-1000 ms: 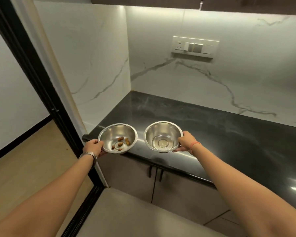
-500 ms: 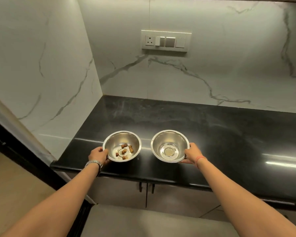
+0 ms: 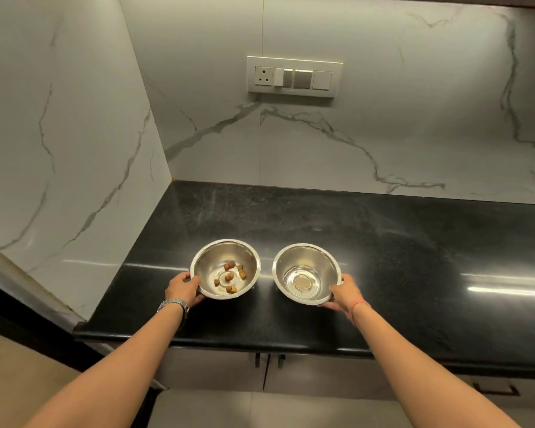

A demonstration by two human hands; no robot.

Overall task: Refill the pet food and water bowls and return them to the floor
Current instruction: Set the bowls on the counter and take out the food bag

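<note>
Gripping the near-left rim of a round shiny stainless-steel bowl holding a few brown kibble pieces (image 3: 225, 268), the left hand (image 3: 182, 289) has its thumb over the lip and fingers curled under the side. A silver metal wristwatch (image 3: 173, 304) sits on that wrist. Right hand (image 3: 344, 294) grips the near-right rim of a second round stainless-steel bowl with a little water in the bottom (image 3: 307, 274), thumb on the lip, fingers wrapped below; thin red thread bracelet (image 3: 359, 305) on the wrist. Both bowls are over the glossy black stone countertop (image 3: 383, 242), side by side near its front edge, small gap between them, not touching; whether they rest on it or are just above, can't tell. Kibble is scattered around the bowl's centre. White marble-look backsplash wall (image 3: 383, 134) behind, carrying a white socket-and-switch panel (image 3: 294, 76). Grey cabinet doors (image 3: 260, 375) with dark handles below the counter.
</note>
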